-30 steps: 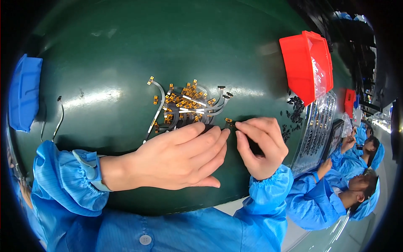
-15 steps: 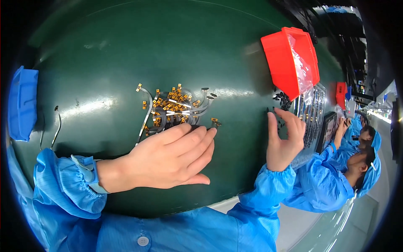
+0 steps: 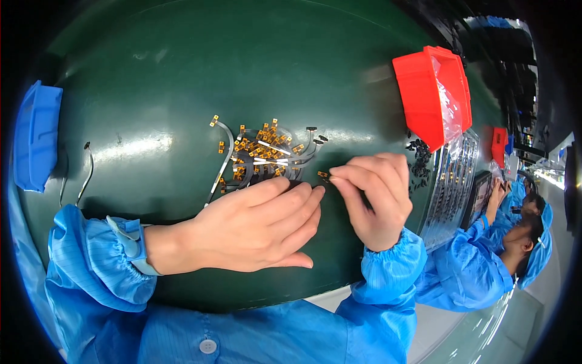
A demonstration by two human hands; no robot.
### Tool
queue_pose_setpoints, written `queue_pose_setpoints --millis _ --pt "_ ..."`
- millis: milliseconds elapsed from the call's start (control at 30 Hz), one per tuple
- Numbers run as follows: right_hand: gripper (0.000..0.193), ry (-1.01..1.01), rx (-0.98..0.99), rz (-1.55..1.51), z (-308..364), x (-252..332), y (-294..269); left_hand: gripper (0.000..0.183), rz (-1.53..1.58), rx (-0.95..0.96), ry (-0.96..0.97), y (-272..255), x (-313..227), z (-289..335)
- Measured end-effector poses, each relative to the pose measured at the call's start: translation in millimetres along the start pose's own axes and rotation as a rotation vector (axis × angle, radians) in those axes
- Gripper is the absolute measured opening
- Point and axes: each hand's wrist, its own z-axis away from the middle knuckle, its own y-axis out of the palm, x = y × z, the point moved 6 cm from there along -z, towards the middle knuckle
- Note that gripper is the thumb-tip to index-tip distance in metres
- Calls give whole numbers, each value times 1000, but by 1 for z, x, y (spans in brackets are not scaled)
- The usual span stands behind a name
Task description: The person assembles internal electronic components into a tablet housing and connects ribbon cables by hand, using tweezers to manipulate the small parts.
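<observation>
A tangle of short grey flat cables (image 3: 260, 159) with gold-coloured connector tabs and black ends lies mid-table. My left hand (image 3: 251, 227) rests palm down over the tangle's near edge, fingers stretched out and thumb apart. Whatever lies beneath its palm is hidden. My right hand (image 3: 379, 194) is to its right, thumb and forefinger pinched together. Their tips meet beside a small gold-and-black connector (image 3: 323, 175), just beyond the left fingertips. What the pinch holds is too small to make out.
At the right stands a red bin (image 3: 418, 91) with a clear plastic bag, beside loose small black parts (image 3: 419, 161). A clear tray (image 3: 451, 185) holds rows of parts. A blue bin (image 3: 37, 136) and loose cables (image 3: 86, 173) lie left. A co-worker (image 3: 467, 264) sits at right.
My right hand has moved left from beside the loose black parts to the gold-and-black connector, and its fingers have closed into a pinch. The left hand stays over the cables. The view has shifted slightly.
</observation>
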Motion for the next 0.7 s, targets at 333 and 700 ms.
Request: queue_pose_setpoints --millis 333,700 --pt "28 -58 121 -3 -4 -2 19 52 47 -30 -62 -1 6 3" --pt "37 -51 173 162 9 6 13 55 55 42 -67 1 9 -1"
